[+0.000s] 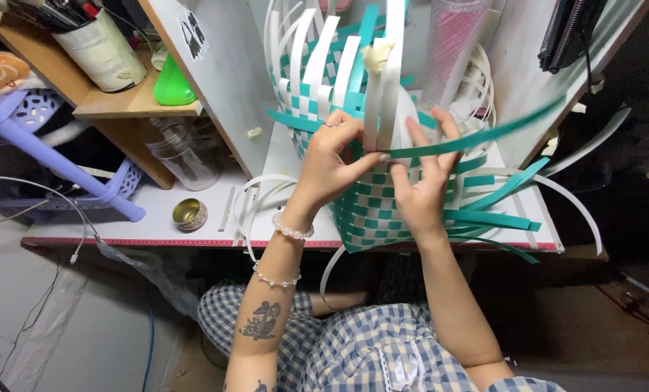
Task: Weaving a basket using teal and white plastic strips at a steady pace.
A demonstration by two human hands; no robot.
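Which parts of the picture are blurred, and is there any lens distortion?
Head view: the teal strip near the right hand is smeared by motion; the left hand and the woven basket are fairly sharp; the wide lens bends the table edge and the shelf.

Half-woven teal-and-white strip basket [372, 207] on table edge — upright (strips loose).

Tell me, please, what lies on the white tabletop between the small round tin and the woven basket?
In the head view, loose white strips curl on the table between the tin and the teal-and-white basket; the left hand's wrist crosses above them.
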